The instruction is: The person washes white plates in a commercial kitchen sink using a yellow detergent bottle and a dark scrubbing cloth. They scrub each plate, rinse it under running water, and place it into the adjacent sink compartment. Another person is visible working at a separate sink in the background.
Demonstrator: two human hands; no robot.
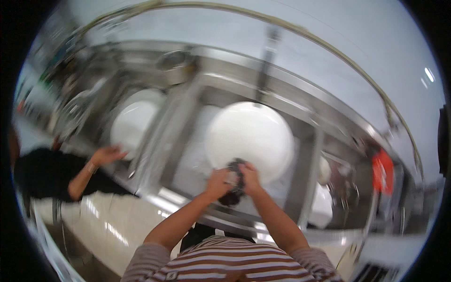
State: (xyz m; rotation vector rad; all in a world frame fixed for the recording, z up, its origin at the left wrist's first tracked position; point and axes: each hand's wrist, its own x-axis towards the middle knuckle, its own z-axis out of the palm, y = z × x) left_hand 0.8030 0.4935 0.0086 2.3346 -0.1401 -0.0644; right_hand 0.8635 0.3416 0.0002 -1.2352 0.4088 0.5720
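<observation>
My left hand (219, 184) and my right hand (251, 178) are close together over the near rim of a large round white dish (250, 135). Between them they grip a dark, crumpled cloth or scouring pad (239, 181); blur hides which it is. The dish sits in the middle basin of a stainless steel sink (299, 183). Whitish, foamy-looking water (192, 155) surrounds it. A dark reddish-brown shape (229, 199) shows just below my hands, too blurred to name.
On the left, a co-worker's hand (107, 155) reaches beside white plates (134, 121) in another basin. A metal pot (176, 67) stands on the sink's back ledge. White dishes (321, 208) lie in the right basin, near a red-orange item (383, 172). A dark faucet (266, 67) rises behind the middle basin.
</observation>
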